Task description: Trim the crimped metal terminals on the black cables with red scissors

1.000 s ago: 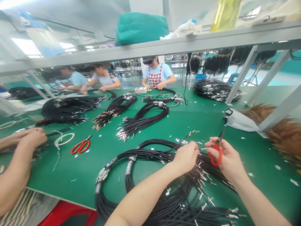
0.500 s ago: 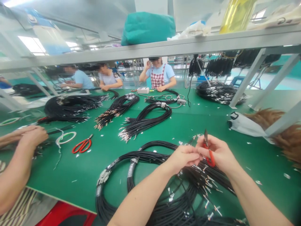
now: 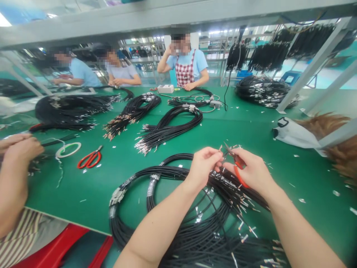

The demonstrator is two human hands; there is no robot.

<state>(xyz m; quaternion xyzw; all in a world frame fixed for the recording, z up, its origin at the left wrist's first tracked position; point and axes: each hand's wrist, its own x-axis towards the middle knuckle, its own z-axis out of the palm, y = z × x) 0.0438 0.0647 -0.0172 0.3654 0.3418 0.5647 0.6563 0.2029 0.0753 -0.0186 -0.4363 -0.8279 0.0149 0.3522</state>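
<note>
My left hand (image 3: 206,163) is closed in a pinch on the end of a black cable, whose light tip (image 3: 220,147) stands up past the fingertips. In my right hand (image 3: 251,169) are red-handled scissors (image 3: 238,165), their blades parted and pointing up beside that tip. Whether the blades touch it I cannot tell. Beneath both hands lies a coiled bundle of black cables (image 3: 167,171) with white tags and bare, light-coloured ends. The held cable's run is partly hidden by my fingers.
A second pair of red scissors (image 3: 89,159) and a roll of white tape (image 3: 68,150) lie left, near a co-worker's hand (image 3: 23,150). More cable bundles (image 3: 181,124) stretch across the green table (image 3: 119,178). White scraps are scattered about. A shelf beam (image 3: 139,22) crosses above; people sit opposite.
My hands have drawn slightly apart and the scissors have tilted left, blades now parted beside the cable tip, which has come into sight. The view has dipped downward.
</note>
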